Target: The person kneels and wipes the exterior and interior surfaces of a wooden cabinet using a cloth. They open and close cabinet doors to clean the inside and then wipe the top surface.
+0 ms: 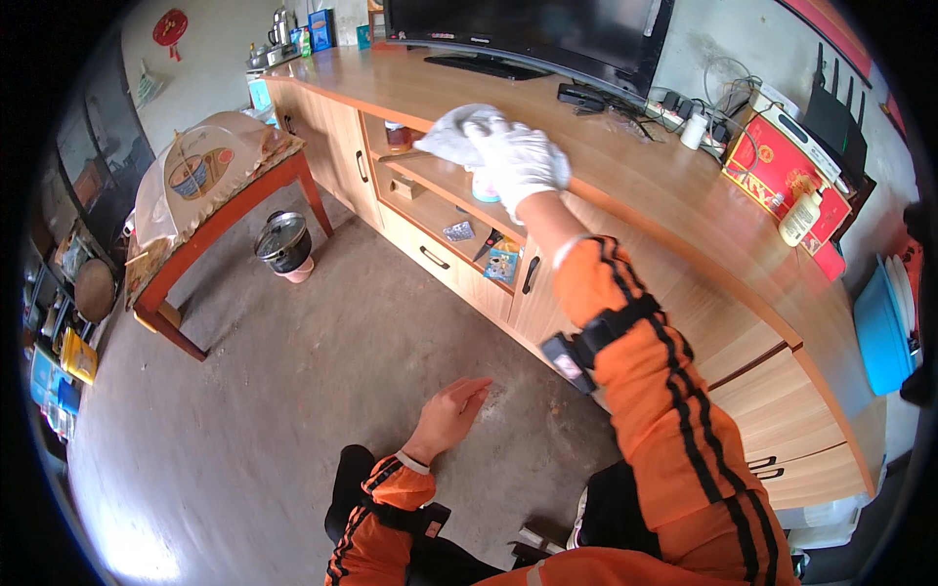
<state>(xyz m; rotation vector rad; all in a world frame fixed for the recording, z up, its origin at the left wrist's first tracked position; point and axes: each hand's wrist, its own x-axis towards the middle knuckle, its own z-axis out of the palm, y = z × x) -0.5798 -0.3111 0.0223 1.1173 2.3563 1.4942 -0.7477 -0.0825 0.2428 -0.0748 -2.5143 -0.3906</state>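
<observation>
My right hand (516, 157), in a white glove, presses a pale grey cloth (458, 132) against the front edge of the wooden TV cabinet (645, 176). The cloth spreads out past both sides of the glove, and its underside is hidden. My left hand (448, 419) is bare and empty, held low above the concrete floor (293, 388) with its fingers loosely bent. Below the gloved hand are the cabinet's open shelves, holding a jar (398, 136), a blister pack (459, 231), scissors (489, 243) and a blue packet (501, 265).
A television (527, 29) stands at the back of the cabinet. Cables, a white bottle (693, 132), a red box (777, 157), a router (835, 121) and a pump bottle (800, 218) lie to the right. A lidded pot (284, 238) and a red-legged table (220, 209) with a food cover are left.
</observation>
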